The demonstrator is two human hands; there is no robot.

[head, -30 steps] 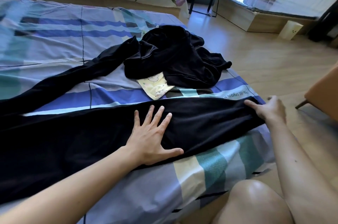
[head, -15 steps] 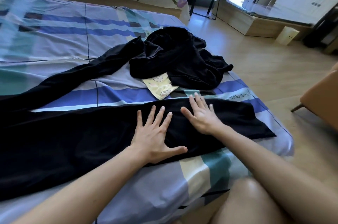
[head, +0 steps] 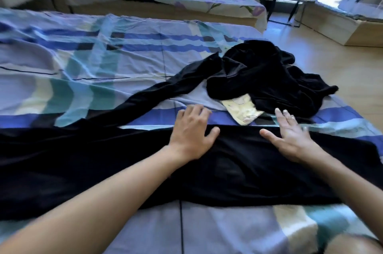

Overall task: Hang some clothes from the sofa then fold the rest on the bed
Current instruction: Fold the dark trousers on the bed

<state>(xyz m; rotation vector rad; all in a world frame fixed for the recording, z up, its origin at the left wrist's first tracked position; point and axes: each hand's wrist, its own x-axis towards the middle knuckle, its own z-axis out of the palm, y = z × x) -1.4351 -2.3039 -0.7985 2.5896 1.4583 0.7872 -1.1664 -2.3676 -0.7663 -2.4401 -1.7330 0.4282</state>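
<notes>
Head view: left hand and right hand flat, fingers spread and released, on black trousers stretched across near bed. Crumpled black pile and yellow cloth lie just beyond.

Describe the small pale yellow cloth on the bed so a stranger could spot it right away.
On the striped bed, look just beyond the right hand. The pale yellow cloth pokes out from under the crumpled black pile. It is the only light, printed piece among black garments.

Head view, angled down over bed
</notes>
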